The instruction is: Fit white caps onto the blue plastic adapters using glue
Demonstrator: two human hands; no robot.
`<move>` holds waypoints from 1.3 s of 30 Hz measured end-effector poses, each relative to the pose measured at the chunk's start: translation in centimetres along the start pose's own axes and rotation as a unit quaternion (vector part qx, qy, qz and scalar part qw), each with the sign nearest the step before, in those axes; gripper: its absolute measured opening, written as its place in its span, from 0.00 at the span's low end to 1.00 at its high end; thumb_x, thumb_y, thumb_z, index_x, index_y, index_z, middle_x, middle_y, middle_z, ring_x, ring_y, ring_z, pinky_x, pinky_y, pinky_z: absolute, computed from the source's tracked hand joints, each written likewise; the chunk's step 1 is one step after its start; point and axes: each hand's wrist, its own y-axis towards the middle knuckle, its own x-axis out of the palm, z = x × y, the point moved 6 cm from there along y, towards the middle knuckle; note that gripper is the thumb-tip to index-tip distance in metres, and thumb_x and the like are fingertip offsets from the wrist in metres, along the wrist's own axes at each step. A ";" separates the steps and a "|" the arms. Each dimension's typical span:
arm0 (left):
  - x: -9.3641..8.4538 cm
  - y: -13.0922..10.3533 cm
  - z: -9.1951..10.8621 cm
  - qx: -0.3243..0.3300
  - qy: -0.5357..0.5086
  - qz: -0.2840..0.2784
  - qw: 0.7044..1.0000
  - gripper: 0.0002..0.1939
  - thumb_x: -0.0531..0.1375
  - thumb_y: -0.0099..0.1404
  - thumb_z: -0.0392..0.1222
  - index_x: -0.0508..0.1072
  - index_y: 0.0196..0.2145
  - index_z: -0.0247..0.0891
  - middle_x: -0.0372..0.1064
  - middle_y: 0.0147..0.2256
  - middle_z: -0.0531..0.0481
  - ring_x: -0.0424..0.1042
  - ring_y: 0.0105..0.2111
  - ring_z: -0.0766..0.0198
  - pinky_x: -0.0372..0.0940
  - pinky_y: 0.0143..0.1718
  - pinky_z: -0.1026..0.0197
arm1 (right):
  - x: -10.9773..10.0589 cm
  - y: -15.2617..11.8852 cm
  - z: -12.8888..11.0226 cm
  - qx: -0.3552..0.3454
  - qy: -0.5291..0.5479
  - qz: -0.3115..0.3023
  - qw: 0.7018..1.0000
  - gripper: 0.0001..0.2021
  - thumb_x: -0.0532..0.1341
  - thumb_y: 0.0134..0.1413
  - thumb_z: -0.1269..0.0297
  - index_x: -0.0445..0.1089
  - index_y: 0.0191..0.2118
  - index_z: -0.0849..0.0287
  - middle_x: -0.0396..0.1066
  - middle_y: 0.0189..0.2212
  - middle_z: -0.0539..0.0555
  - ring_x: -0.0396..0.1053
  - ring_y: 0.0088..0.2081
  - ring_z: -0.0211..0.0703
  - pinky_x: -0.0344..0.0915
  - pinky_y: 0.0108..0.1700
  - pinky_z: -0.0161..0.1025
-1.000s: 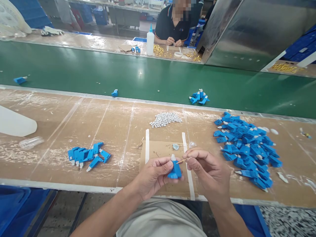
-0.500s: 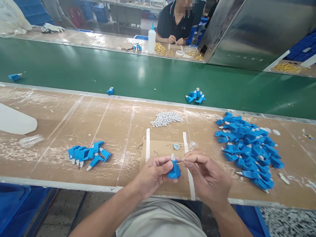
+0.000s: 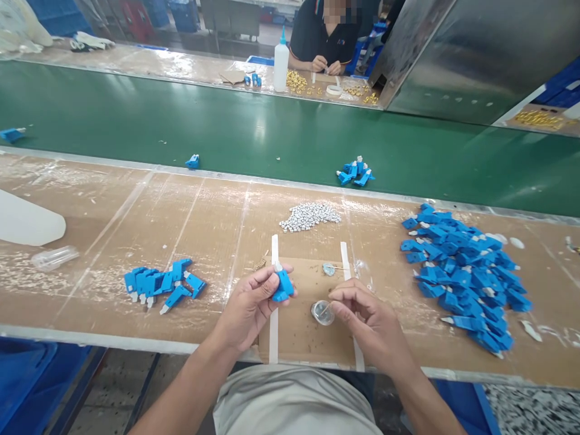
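And a blue piece (image 3: 283, 287) is gripped in the left hand (image 3: 256, 302), up to the left of the small round dish (image 3: 319, 322), pinched between thumb and fingers, slightly tilted, its pale tip uppermost! Over on the right of the dish, a thin stick (image 3: 325, 309) is pinched in the fingertips of the right hand (image 3: 369, 320), its lower end held over the dish; whether the bottom is touched cannot be told.

Beneath the dish, a cardboard sheet (image 3: 296, 341) is spread on the surface (image 3: 217, 241), with white tape (image 3: 273, 338) run along either side of the dish. Just beyond the dish, a pale blue lump (image 3: 328, 269) is seen with a stick of its own, and farther beyond, small whitish bits (image 3: 312, 217) are heaped.

Well to the left of the dish, a cluster of blue pieces (image 3: 163, 283) is laid out; well to the right, a far bigger heap of blue pieces (image 3: 462, 278) is piled! Far beyond the dish, more blue pieces (image 3: 354, 172) are carried on a green belt (image 3: 254, 133), and past that, a white bottle (image 3: 281, 65) is stood upright near a person in a dark shirt (image 3: 312, 36).
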 end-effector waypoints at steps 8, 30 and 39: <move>-1.0 0.5 -0.7 0.014 0.001 0.021 1.000 0.15 0.65 0.66 0.41 0.78 0.48 0.32 0.75 0.34 0.43 0.74 0.35 0.63 0.69 0.33 0.67 | -0.7 8.3 -0.1 -0.094 -0.184 0.020 0.978 0.07 0.59 0.66 0.61 0.72 0.42 0.56 0.75 0.35 0.53 0.72 0.33 0.45 0.67 0.35 0.40; -2.5 0.9 -2.4 0.005 -0.056 0.037 0.998 0.18 0.69 0.61 0.46 0.80 0.45 0.33 0.72 0.30 0.45 0.72 0.32 0.63 0.67 0.31 0.66 | 4.6 16.7 -0.6 -0.244 -0.466 -0.133 0.840 0.14 0.50 0.68 0.72 0.72 0.37 0.58 0.68 0.35 0.55 0.65 0.32 0.42 0.50 0.29 0.39; -2.5 0.9 -2.0 0.005 -0.042 0.045 0.998 0.18 0.68 0.61 0.46 0.80 0.46 0.33 0.73 0.31 0.44 0.73 0.33 0.62 0.67 0.32 0.66 | 6.2 17.7 -1.8 -0.257 -0.508 -0.198 0.798 0.05 0.58 0.57 0.71 0.70 0.37 0.63 0.71 0.35 0.61 0.67 0.30 0.47 0.51 0.29 0.40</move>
